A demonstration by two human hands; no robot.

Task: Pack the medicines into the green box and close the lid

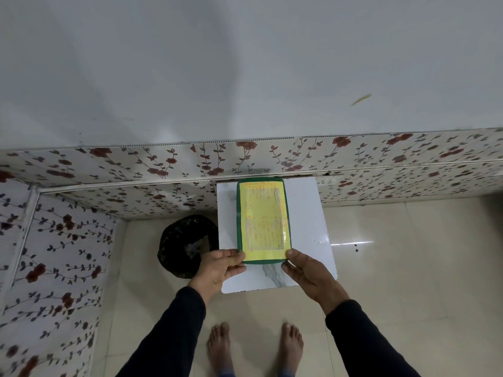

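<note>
Green plastic edges frame the box (263, 221), which lies flat on a small white table (307, 213) with its lid down and a yellow printed label (265, 221) covering most of the top. The box runs lengthwise away from the person, its far end close to the floral-patterned wall panel (152, 164) behind the table. The print on the label is too small to read, and no medicines show outside the box.

Both hands meet the box at its near end. The left hand (217, 268) has its fingers curled around the near left corner, thumb lying on top at the edge of the label. The right hand (310, 270) grips the near right corner in the same way, thumb pressed on the lid and the other fingers tucked under or beside the rim. Whether the box is lifted at that end or resting fully on the table cannot be told. Dark long sleeves (174, 330) cover both forearms.

A black bag-lined bin (182, 246) stands on the floor just left of the table, partly hidden behind the left hand. Bare feet (255, 346) stand on pale glossy floor tiles (408, 268) below, near the table's front edge
</note>
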